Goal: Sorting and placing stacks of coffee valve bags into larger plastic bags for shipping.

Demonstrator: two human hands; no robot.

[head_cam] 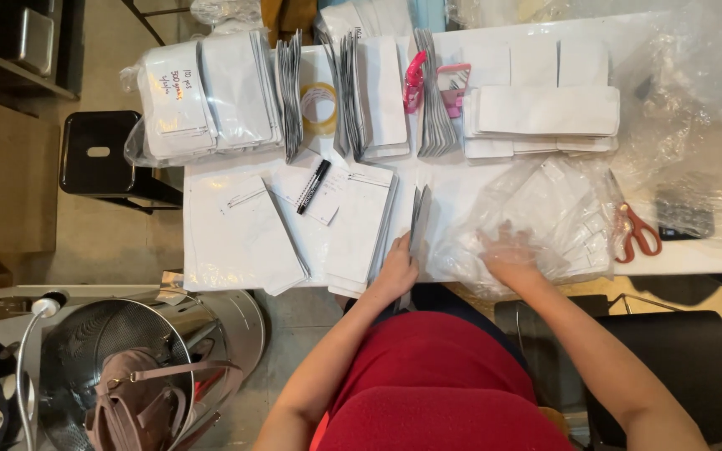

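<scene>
At the far left, off the table, a black stool (99, 152) stands on the floor, and below it a shiny metal bin (139, 355) holds a mauve handbag (139, 401). On the white table (470, 188) the back left corner carries bundles of white pouches in clear wrap (202, 92), with more stacks standing on edge to their right beside a roll of yellow tape (319, 108). In front of those lie flat white sheets (240, 230), then a small spiral notepad (315, 192) with a black marker (313, 185) resting across it.

Next comes a flat pile of white pouches (359, 225) at the table's near edge. The left hand (399, 269) rests just to its right, fingers curled around the lower end of a thin stack of pouches (418, 219) that stands on edge, pinching it upright against the table.

Behind that, a pink object (415, 81) sits among the upright stacks, and a neat layered pile of white envelopes (545, 113) lies near the back.

The right hand (511, 255) is inside a clear plastic bag (536, 221) that lies crumpled at the near edge and holds loose white pouches. The fingers are spread over the pouches through the blurred film; whether they grasp one or only press on it I cannot tell.

Just right of the bag lie scissors with red handles (633, 230), then a dark calculator (684, 215) under a large sheet of crumpled clear plastic (695, 100). A black chair (670, 359) stands at the lower right.
</scene>
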